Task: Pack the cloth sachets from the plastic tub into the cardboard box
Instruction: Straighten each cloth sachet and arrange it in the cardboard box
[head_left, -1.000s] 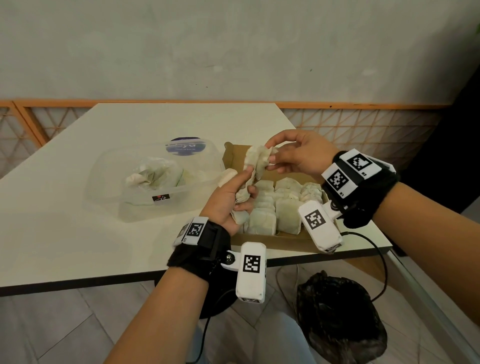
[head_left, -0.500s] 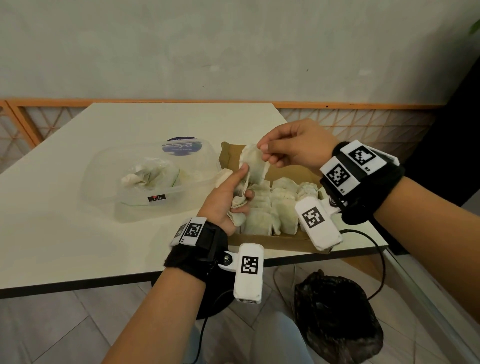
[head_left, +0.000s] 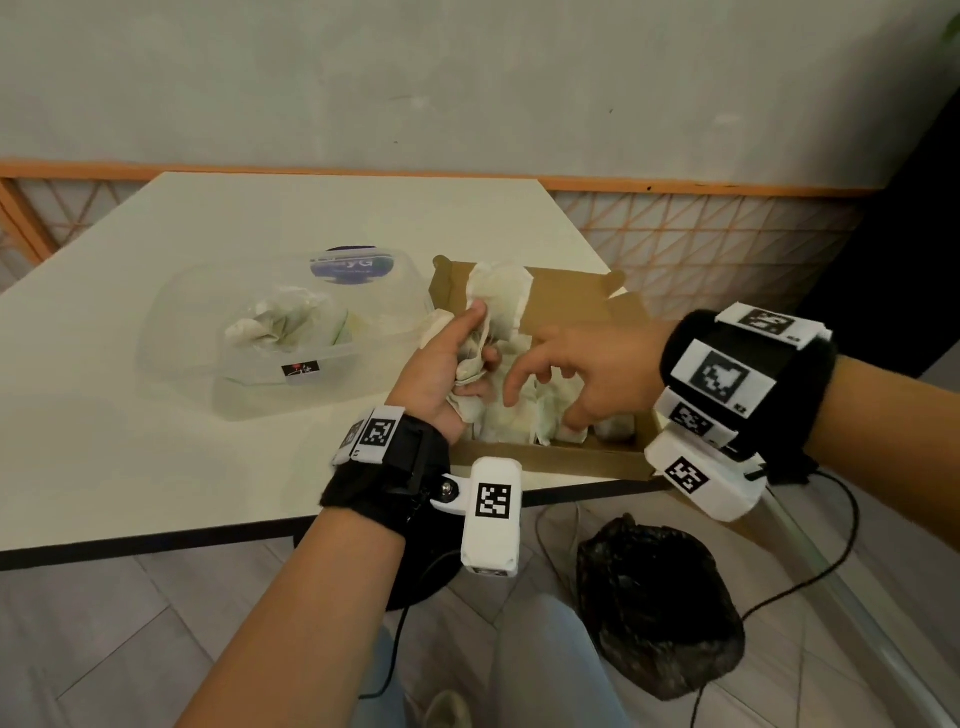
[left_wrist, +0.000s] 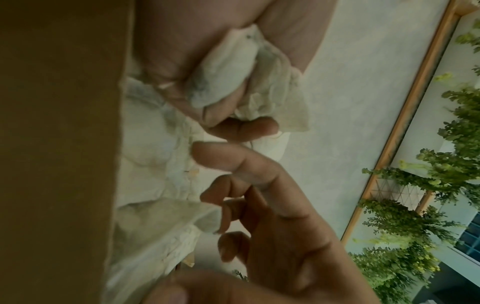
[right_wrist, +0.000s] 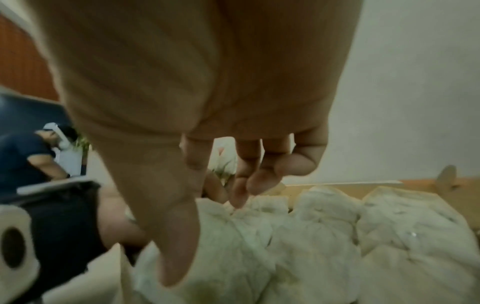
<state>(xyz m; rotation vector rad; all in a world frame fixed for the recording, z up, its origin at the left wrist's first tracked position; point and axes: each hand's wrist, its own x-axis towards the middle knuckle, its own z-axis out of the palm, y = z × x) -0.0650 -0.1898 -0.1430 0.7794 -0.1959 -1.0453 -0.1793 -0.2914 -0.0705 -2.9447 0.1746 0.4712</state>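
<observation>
My left hand (head_left: 447, 358) hovers over the left end of the cardboard box (head_left: 550, 460) and grips a bunch of cream cloth sachets (head_left: 498, 296), one of which sticks up above my thumb. The left wrist view shows the fingers (left_wrist: 182, 61) curled round these sachets (left_wrist: 228, 67). My right hand (head_left: 571, 374) reaches down into the box with loose, spread fingers and holds nothing. Its fingertips (right_wrist: 241, 197) touch the packed sachets (right_wrist: 311, 236) that fill the box in rows. The clear plastic tub (head_left: 171, 332), left of the box, holds several crumpled sachets (head_left: 285, 325).
The box stands at the near right corner of the white table (head_left: 260, 218), close to its front edge (head_left: 156, 540). A blue-labelled lid (head_left: 350, 265) lies behind the tub. A black bag (head_left: 660, 608) and cables lie on the floor below. Another person (right_wrist: 26, 156) sits at the far left.
My right hand let go of the sachet it pinched above the box and dropped down onto the packed rows. That sachet now stays up in my left hand's grip.
</observation>
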